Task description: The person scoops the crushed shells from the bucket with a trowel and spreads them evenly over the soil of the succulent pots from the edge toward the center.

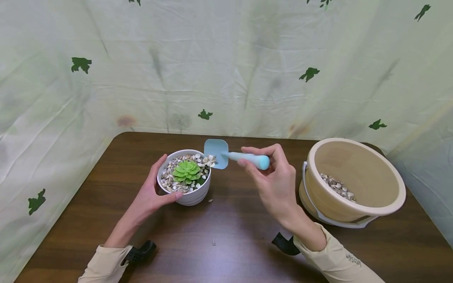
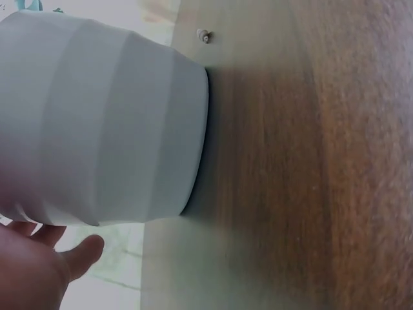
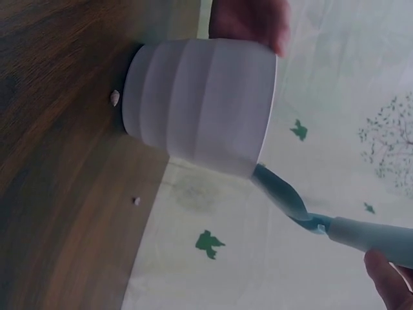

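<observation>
A white ribbed flower pot [image 1: 192, 197] stands on the table, holding a green succulent [image 1: 186, 171] among small shells [image 1: 168, 179]. My left hand [image 1: 153, 193] holds the pot from its left side, thumb at the front rim and fingers round the far side. In my right hand [image 1: 277, 179], the fingers and thumb pinch the handle of a light blue hand trowel [image 1: 216, 149]. The trowel's blade meets the pot's right rim, with a few shells at its lower left corner. Seen in the right wrist view, the trowel [image 3: 281, 194] tilts against the rim.
A beige bucket [image 1: 357, 143] with a handle stands at the table's right, shells [image 1: 337, 188] lying inside it. One loose shell [image 1: 210, 201] lies beside the pot, and a tiny piece [image 1: 214, 242] lies nearer the front. A patterned curtain [image 1: 230, 70] hangs behind the brown table [image 1: 226, 224].
</observation>
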The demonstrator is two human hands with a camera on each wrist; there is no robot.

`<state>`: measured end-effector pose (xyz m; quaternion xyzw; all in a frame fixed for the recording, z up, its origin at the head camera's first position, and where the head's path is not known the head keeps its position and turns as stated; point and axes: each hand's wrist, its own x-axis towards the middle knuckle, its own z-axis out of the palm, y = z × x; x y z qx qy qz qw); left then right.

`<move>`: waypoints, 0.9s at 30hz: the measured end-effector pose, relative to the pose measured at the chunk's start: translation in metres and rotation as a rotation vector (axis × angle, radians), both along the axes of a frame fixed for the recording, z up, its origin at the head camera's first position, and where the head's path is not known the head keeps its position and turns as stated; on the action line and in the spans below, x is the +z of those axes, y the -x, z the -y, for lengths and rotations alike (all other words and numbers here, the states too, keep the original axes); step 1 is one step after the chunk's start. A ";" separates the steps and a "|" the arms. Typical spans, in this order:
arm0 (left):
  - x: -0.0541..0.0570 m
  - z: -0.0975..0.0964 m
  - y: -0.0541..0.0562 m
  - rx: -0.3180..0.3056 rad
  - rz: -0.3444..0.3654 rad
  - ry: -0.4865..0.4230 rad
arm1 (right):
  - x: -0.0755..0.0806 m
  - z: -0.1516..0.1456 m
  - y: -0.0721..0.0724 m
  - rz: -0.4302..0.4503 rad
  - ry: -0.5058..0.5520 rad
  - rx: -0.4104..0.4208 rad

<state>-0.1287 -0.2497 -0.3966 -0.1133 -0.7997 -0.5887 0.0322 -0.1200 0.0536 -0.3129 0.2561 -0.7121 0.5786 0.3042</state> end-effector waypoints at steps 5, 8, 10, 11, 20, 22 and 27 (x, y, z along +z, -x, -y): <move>0.000 -0.003 0.000 0.038 0.001 0.019 | -0.009 0.000 0.005 -0.023 -0.015 -0.002; -0.001 -0.004 0.000 0.058 -0.011 0.052 | -0.012 0.001 0.005 -0.050 -0.028 -0.003; -0.001 -0.004 0.000 0.068 -0.020 0.077 | -0.012 0.002 0.004 -0.068 -0.034 -0.001; -0.001 -0.004 -0.001 0.071 -0.024 0.088 | -0.012 0.003 0.003 -0.075 -0.035 0.000; -0.003 0.001 -0.002 0.006 -0.005 0.028 | -0.014 0.005 -0.001 -0.103 -0.044 -0.001; -0.002 0.000 -0.003 0.006 -0.002 0.027 | -0.014 0.005 -0.001 -0.110 -0.046 -0.004; -0.001 -0.001 -0.003 0.033 0.010 0.035 | -0.015 0.006 -0.003 -0.130 -0.054 -0.006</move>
